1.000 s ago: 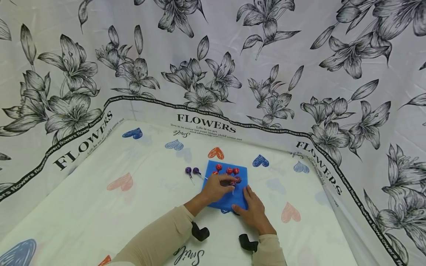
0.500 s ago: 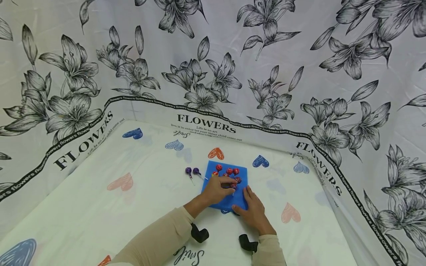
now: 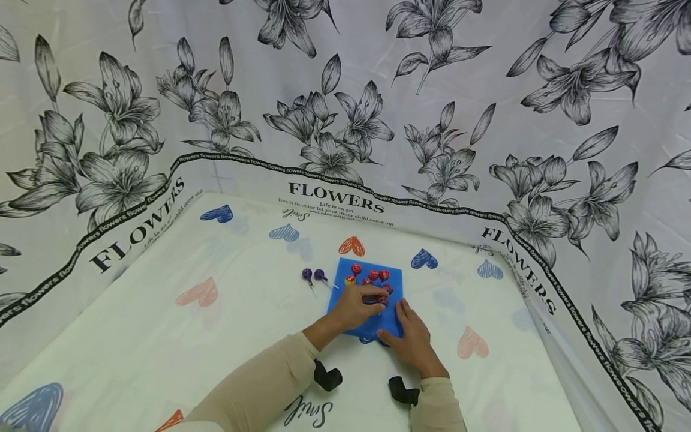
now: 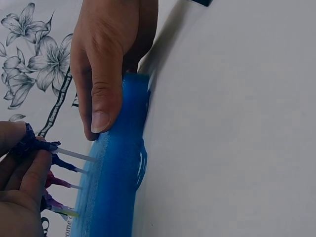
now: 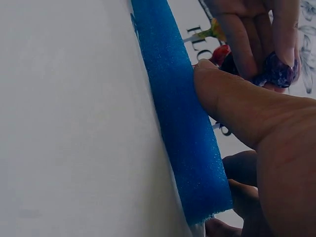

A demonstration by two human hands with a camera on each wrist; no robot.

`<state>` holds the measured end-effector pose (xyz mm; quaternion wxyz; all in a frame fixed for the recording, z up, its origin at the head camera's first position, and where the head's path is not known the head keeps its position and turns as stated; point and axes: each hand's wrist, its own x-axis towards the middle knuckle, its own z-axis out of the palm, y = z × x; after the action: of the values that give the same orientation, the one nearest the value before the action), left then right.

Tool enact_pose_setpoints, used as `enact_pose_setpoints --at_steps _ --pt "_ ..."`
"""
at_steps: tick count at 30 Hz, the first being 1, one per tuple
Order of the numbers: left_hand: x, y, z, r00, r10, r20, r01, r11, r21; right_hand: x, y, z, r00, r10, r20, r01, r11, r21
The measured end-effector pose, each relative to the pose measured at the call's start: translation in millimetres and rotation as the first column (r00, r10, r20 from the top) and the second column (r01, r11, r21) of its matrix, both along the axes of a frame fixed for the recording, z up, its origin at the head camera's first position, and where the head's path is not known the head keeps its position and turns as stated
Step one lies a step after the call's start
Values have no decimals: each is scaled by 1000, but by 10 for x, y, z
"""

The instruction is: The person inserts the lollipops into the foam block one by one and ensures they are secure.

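A blue foam block (image 3: pixel 367 327) lies on the bed-like surface, with several wrapped lollipops (image 3: pixel 373 275) standing in it on their sticks. My left hand (image 3: pixel 353 307) is over the block and pinches a dark purple lollipop (image 5: pixel 279 69) by its wrapped head. In the left wrist view this lollipop's white stick (image 4: pixel 76 154) reaches the foam's top face. My right hand (image 3: pixel 412 337) holds the block's near right corner, thumb on the near side and fingers along the right edge. Its fingertips are partly hidden in the right wrist view.
Two purple lollipops (image 3: pixel 313 274) lie left of the block, one stick touching or close to its edge. A white cloth (image 3: pixel 243 282) with printed hearts covers the surface. Flower-printed curtains (image 3: pixel 345 120) rise behind and at both sides. Black wrist mounts (image 3: pixel 328 377) hang below the sleeves.
The whole head view has shifted slightly. My left hand keeps its pinch on the lollipop, having moved only a little. The right hand stays on the block's corner.
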<state>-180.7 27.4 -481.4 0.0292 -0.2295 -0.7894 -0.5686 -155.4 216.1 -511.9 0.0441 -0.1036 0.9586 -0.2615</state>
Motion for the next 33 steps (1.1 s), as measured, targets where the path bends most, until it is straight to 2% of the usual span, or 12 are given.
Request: enact_pose_setpoints --at_steps 5,8,13,19,26,33 --pt "-30 -27 -15 999 19 41 -20 999 32 0 -3 -2 1000 11 -18 -10 1000 6" --pt "-36 -52 1 999 37 28 -38 999 9 3 -8 11 1000 16 -24 -16 1000 -2" --pt "-64 -81 51 999 39 -13 -39 999 30 -7 -2 30 1000 19 -13 -19 1000 2" --pt "-91 -81 80 999 43 0 -43 998 37 -20 11 37 1000 24 -20 -24 1000 7" --pt "-31 -55 37 999 26 32 -27 999 37 -17 0 38 1000 17 -14 -17 1000 5" --pt "-30 -38 -7 999 35 12 -35 999 30 -12 -7 29 1000 8 -5 -8 1000 12"
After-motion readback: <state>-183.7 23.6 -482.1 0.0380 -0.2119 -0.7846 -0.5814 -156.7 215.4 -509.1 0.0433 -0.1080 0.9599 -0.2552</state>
